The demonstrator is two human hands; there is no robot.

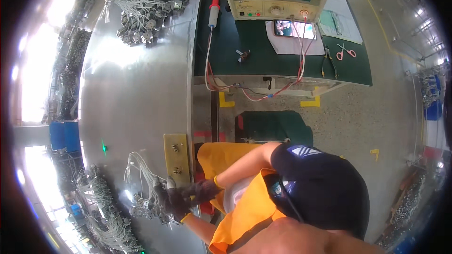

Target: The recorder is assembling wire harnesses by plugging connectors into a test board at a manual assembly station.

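Both my hands wear dark gloves with yellow cuffs and meet at the near edge of the steel table (136, 99). My left hand (173, 202) is closed beside a bundle of white wires (141, 167) with small metal connectors (143, 205). Bent fingers hide whatever it grips. Reaching in from the right, my right hand (205, 191) is closed, its fingertips touching the left hand; what lies between them is too small to make out. Just beyond the hands sits a brass-coloured plate (176, 155) with two small metal fittings on it.
A heap of wired connectors (146, 4) lies at the table's far end. On the green bench (254, 42) are a test instrument (275, 2), red-and-white probe (213, 9), phone (295, 29), pliers (328, 61) and scissors (345, 52). Looped cables (249, 95) hang off its front; a stool (278, 127) stands below.
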